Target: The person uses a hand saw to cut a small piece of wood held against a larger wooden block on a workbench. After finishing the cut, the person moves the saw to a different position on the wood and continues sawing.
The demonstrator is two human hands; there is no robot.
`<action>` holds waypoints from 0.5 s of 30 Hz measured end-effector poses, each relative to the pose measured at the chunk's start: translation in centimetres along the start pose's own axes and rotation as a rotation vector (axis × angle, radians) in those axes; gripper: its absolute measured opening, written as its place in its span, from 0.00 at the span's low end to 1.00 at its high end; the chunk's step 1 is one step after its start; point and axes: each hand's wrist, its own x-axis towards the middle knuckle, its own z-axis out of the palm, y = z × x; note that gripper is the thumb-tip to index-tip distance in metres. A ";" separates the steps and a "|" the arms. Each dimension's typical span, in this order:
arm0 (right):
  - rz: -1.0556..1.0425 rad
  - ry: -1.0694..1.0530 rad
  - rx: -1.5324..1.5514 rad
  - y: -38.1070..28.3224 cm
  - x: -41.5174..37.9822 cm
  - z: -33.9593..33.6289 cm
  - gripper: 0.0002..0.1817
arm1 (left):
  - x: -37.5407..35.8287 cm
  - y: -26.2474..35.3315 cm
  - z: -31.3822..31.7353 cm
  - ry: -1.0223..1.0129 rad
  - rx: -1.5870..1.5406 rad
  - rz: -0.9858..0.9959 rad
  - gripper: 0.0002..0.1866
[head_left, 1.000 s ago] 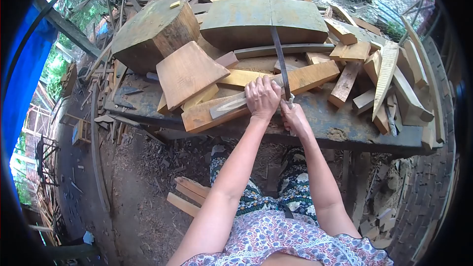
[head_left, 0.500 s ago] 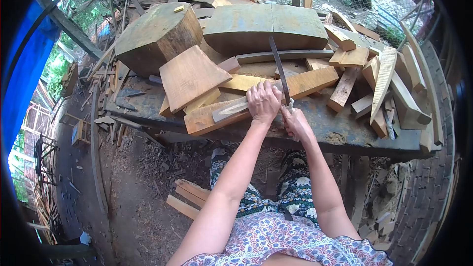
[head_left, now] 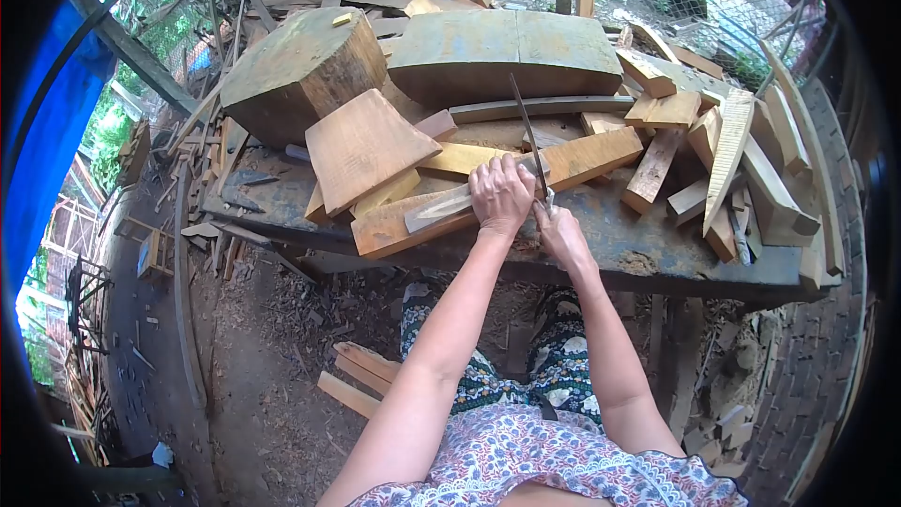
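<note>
My left hand (head_left: 500,192) presses down, fingers curled, on a pale carved wood piece (head_left: 441,206) lying on the bench (head_left: 648,239); its long axis runs out to the left of that hand, tilted a little toward me. My right hand (head_left: 560,230) sits just beside and nearer my body, closed round the handle of a long dark blade (head_left: 527,131), which points away from both hands toward the big grey slab (head_left: 507,52) beyond. The two hands nearly touch. The blade's base meets the piece right at the left hand, which is nearer the workpiece.
</note>
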 end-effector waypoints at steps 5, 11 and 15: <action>0.240 -0.247 0.345 0.0 0.6 -1.5 0.26 | 0.0 0.0 0.0 -0.033 -0.008 -0.017 0.13; 0.282 -0.370 0.547 1.4 1.2 -1.1 0.25 | 0.0 0.0 -0.3 -0.050 0.001 -0.023 0.13; 0.135 -0.150 0.129 0.8 0.8 -0.9 0.25 | 0.0 0.0 -0.1 -0.022 -0.001 -0.012 0.13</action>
